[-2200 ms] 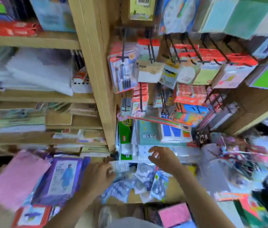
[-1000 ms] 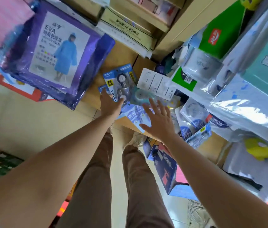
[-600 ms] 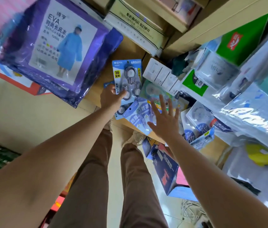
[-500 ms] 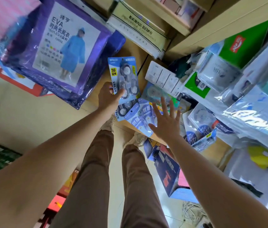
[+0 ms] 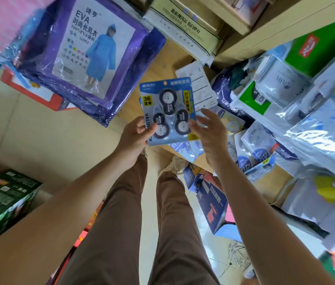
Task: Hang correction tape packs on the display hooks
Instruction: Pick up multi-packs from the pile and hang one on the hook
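Note:
A blue correction tape pack (image 5: 167, 111) with three round dispensers and a yellow "36" label is held up over the low wooden shelf. My left hand (image 5: 134, 136) pinches its lower left corner, thumb on the front. My right hand (image 5: 209, 130) is at the pack's right edge with fingers loosely spread; its thumb touches the lower right side. More blue tape packs (image 5: 253, 145) lie in a loose pile on the shelf (image 5: 162, 66) below and to the right. No display hooks are in view.
A purple raincoat package (image 5: 92, 56) overhangs the shelf at upper left. Plastic-wrapped goods (image 5: 316, 120) and a green box (image 5: 316, 44) crowd the right. A blue carton (image 5: 214, 204) stands on the floor by my feet, and a green box (image 5: 2, 200) sits at lower left.
My left hand has lifted the three-dispenser pack off the pile and toward the middle. My right hand has come up from hovering over the pile to the pack's right edge.

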